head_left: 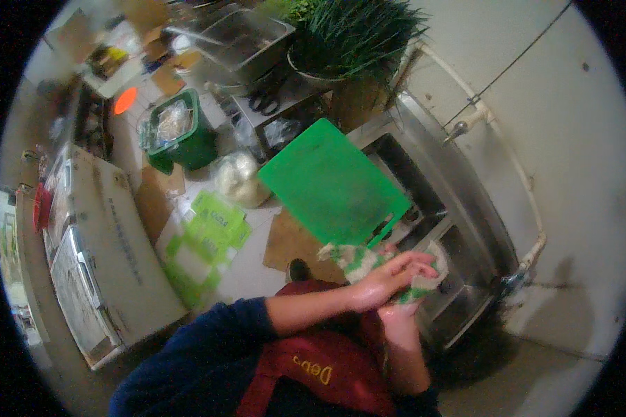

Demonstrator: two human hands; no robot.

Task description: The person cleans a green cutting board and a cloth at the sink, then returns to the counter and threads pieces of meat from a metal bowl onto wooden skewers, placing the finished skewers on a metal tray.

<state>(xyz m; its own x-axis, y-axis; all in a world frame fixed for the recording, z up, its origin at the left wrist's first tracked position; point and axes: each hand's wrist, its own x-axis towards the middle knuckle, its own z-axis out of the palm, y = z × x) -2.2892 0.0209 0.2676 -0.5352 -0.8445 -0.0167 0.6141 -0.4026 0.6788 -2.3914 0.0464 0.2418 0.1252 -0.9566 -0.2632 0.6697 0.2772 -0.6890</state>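
A green-and-white cloth [356,260] is bunched between my two hands, over the near end of a steel sink [461,307]. My left hand [394,273] lies across the top of it with the fingers bent over. From below, my right hand [399,313] holds the same cloth; most of its fingers are hidden by the fabric and the left hand. The skin of both wrists looks wet. Just beyond the cloth, a green cutting board [334,182] with a handle slot rests across part of the sink.
A wall tap [461,130] overhangs the sink. Beyond the board stand a tub of long green leaves [365,39] and a steel pan [245,44]. A green bin [188,143], a filled plastic bag [240,177] and flattened cardboard [297,242] cover floor left, beside a white chest freezer [120,245].
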